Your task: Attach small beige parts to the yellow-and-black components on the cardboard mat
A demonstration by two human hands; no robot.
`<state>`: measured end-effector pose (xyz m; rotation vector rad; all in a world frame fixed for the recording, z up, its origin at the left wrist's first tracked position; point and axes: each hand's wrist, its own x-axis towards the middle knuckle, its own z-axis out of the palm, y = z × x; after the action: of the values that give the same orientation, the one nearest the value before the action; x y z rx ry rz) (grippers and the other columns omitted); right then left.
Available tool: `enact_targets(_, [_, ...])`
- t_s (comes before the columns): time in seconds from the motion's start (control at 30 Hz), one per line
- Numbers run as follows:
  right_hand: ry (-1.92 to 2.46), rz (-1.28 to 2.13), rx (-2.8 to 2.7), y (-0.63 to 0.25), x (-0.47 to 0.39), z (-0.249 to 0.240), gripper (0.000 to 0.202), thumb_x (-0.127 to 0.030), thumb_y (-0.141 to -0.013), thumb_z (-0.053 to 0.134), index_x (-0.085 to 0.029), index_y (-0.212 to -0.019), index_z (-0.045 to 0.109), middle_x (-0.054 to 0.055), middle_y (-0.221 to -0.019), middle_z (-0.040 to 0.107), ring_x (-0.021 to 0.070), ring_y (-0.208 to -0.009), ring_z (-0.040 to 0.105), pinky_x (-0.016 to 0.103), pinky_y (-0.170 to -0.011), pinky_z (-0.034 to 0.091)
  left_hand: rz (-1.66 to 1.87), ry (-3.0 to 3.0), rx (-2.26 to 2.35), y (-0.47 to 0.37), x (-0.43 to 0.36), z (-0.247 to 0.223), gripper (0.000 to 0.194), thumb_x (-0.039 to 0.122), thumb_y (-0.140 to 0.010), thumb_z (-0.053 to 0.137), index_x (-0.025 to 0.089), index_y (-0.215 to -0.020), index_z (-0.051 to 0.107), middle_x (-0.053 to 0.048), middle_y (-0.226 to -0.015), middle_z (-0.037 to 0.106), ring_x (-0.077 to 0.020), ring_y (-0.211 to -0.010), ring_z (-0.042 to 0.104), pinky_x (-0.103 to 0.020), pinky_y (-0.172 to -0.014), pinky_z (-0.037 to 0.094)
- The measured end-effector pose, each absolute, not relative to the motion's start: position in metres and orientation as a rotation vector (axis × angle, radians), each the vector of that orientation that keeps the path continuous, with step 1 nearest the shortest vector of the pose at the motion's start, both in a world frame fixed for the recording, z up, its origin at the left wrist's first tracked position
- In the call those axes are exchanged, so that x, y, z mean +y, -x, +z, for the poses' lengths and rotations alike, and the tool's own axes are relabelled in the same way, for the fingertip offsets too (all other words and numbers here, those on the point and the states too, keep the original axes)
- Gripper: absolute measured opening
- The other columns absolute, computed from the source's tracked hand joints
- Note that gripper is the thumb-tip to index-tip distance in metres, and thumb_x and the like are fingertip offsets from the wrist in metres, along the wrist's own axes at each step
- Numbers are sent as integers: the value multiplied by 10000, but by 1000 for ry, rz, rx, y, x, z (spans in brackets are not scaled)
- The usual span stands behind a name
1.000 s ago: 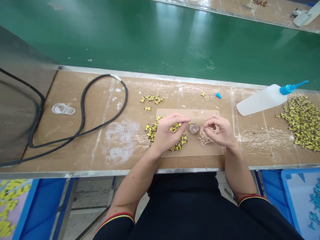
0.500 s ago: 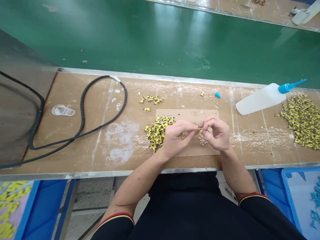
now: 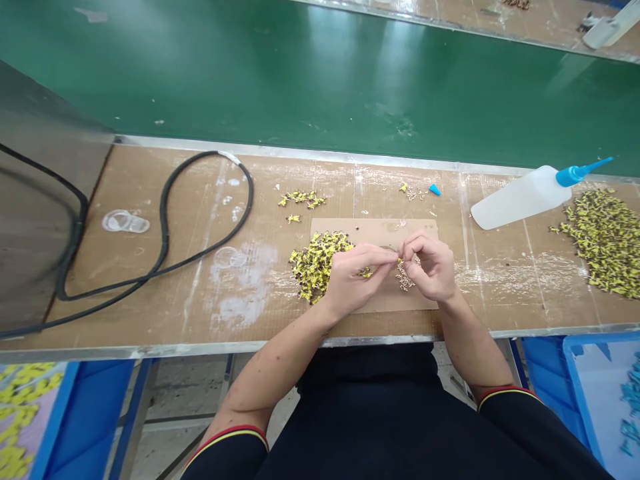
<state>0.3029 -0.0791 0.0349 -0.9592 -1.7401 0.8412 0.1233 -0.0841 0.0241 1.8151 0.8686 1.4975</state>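
Observation:
My left hand point(image 3: 356, 275) is closed in a pinch, its thumb and index fingertips on a tiny yellow piece point(image 3: 400, 260) that is mostly hidden. Fingertip to fingertip with it, my right hand point(image 3: 431, 268) is pinched too; whatever lies between its fingers is too small to make out. Both are held over a flat cardboard sheet point(image 3: 380, 230). Left of my left hand lies a heap of small yellow-and-dark figure-like pieces point(image 3: 317, 263). Tiny pale pieces point(image 3: 405, 277) are scattered below my right fingertips.
Several yellow pieces point(image 3: 301, 197) lie behind the heap. Farther right are a blue cap point(image 3: 435, 190), a white squeeze bottle point(image 3: 523, 198) with a blue nozzle, and a larger yellow pile point(image 3: 610, 243). A black cable point(image 3: 165, 220) loops across the left. Blue trays point(image 3: 575, 393) stand below the table edge.
My right hand has shifted slightly left, and its fingertips sit closer to those of my left hand. Less of the yellow piece shows between them.

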Motion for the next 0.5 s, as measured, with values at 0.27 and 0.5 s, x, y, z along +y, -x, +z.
enact_targets(0.27, [1016,831,-1763,-301,-79,35,102,-141,-765,581,-242,-757,570,19,-747,601,186,-693,602,344,-626,492,1504,-1845,879,-125,-84,23,135,100,-893,704,216,-904,773,-25,-850,816,-135,-779,782,-242,-757,637])
enact_targets(0.5, [1034,854,-1749,-301,-79,35,81,-165,-786,599,-242,-769,585,22,-736,598,193,-710,602,346,-636,493,1521,-1834,968,-125,-86,21,105,121,-878,727,202,-944,731,-17,-863,812,-117,-722,763,-217,-690,613])
